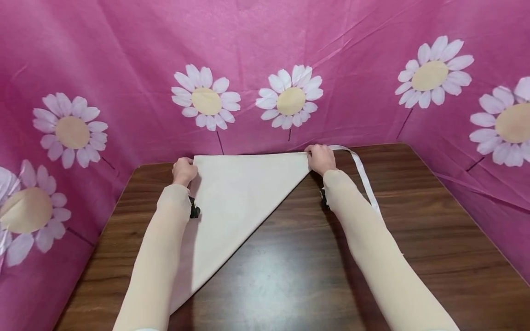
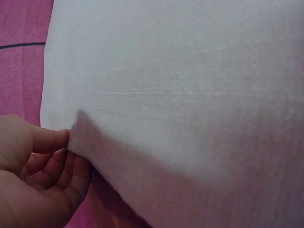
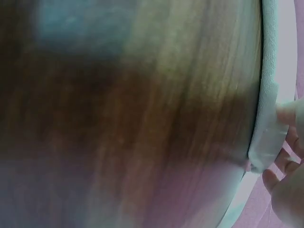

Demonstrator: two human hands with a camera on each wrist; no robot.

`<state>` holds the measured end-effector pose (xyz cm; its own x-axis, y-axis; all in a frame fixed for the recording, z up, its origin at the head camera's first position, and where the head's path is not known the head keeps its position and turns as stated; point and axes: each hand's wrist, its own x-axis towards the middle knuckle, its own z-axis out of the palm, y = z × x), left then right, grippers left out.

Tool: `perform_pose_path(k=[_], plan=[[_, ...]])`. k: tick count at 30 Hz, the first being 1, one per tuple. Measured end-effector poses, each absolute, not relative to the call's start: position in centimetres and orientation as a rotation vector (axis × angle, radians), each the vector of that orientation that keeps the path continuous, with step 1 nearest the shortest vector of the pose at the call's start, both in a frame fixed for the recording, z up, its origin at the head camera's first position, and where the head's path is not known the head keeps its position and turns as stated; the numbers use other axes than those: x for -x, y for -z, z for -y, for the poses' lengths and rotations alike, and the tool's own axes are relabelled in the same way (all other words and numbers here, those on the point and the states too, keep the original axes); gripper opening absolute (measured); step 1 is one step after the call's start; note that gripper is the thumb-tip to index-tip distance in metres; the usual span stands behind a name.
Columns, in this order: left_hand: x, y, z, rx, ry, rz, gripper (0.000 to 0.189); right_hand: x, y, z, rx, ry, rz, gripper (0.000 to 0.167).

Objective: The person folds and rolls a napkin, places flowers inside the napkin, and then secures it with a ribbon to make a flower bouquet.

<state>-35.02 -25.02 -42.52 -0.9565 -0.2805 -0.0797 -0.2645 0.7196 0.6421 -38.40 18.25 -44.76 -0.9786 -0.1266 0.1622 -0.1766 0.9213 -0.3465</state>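
A cream cloth (image 1: 236,202) lies on the table, folded into a triangle with its straight edge along the back. My left hand (image 1: 185,172) is at its back left corner; in the left wrist view the thumb and fingers pinch the cloth's edge, and faint creases run out from there. At the back right corner, my right hand (image 1: 321,158) holds the folded tip, its thumb over the fabric in the right wrist view. From beside that hand a white strap (image 1: 363,177) curves forward over the table and passes behind the right forearm.
The brown wood-grain table (image 1: 430,220) reflects a bright patch of light near its front middle. A pink curtain (image 1: 248,32) printed with white daisies hangs around its back and sides. Dark wrist devices (image 1: 194,209) show below both hands.
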Motion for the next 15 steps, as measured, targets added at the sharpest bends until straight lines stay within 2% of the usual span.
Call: perform_pose_path(k=[5, 11, 15], plan=[[34.71, 42.89, 25.34, -0.496, 1.065, 2.907, 0.033, 38.45, 44.96, -18.33, -0.178, -0.525, 3.006, 0.032], [34.96, 42.82, 25.52, -0.435, 1.037, 2.966, 0.016, 38.54, 45.02, -18.50, -0.142, -0.557, 3.004, 0.032], [35.21, 42.74, 25.58, -0.409, 1.034, 2.942, 0.028, 38.72, 45.15, -18.71, -0.124, -0.566, 2.994, 0.033]])
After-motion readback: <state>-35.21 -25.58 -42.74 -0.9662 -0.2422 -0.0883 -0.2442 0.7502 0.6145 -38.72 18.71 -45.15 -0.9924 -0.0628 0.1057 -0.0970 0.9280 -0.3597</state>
